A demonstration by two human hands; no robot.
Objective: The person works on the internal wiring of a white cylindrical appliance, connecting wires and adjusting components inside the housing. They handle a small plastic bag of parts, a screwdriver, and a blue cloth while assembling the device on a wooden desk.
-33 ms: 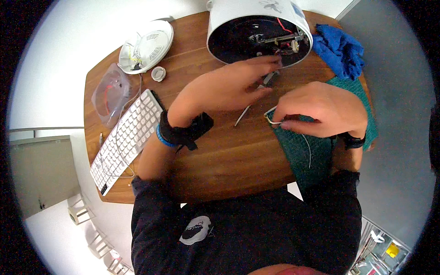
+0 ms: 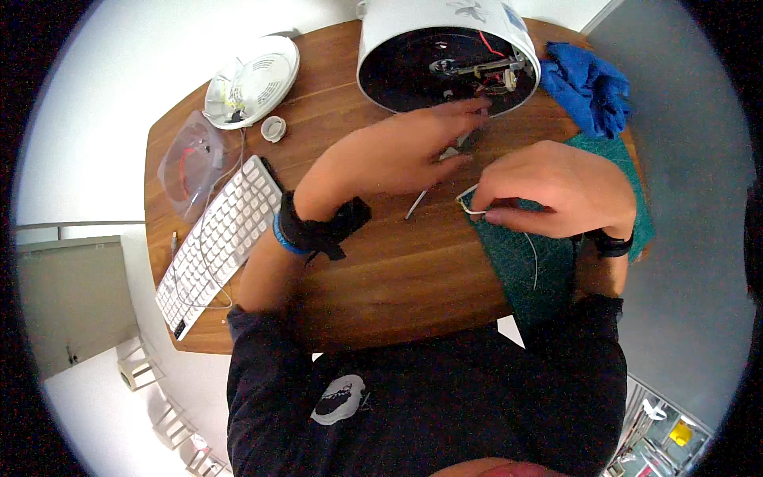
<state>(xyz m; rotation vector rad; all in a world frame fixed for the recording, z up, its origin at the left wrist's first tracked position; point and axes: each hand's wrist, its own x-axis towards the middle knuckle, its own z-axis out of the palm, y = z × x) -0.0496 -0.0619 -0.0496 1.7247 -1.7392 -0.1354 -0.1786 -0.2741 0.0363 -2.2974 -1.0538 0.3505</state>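
Observation:
My left hand [image 2: 397, 151] reaches over the table just in front of a white cylindrical housing [image 2: 445, 20]. Its fingers are stretched out, with thumb and fingertips apart. A small greyish thing [image 2: 451, 151] shows partly beneath them; its kind cannot be told. From under the palm pokes a thin pale rod [image 2: 417, 203]. My right hand [image 2: 560, 191] is closed in a pinch on a thin white wire [image 2: 474, 211], whose end bends just left of the fingertips. A green cutting mat [image 2: 524, 274] lies below this hand, and a fine pale strand [image 2: 534, 258] rests on it.
Inside the housing's dark opening are red wires [image 2: 491, 44] and small parts. A blue cloth [image 2: 588, 87] lies at the right. On the left are a white keyboard [image 2: 218, 246], a white round cover [image 2: 258, 79], a clear plastic bag [image 2: 189, 171] and a white ring [image 2: 273, 129].

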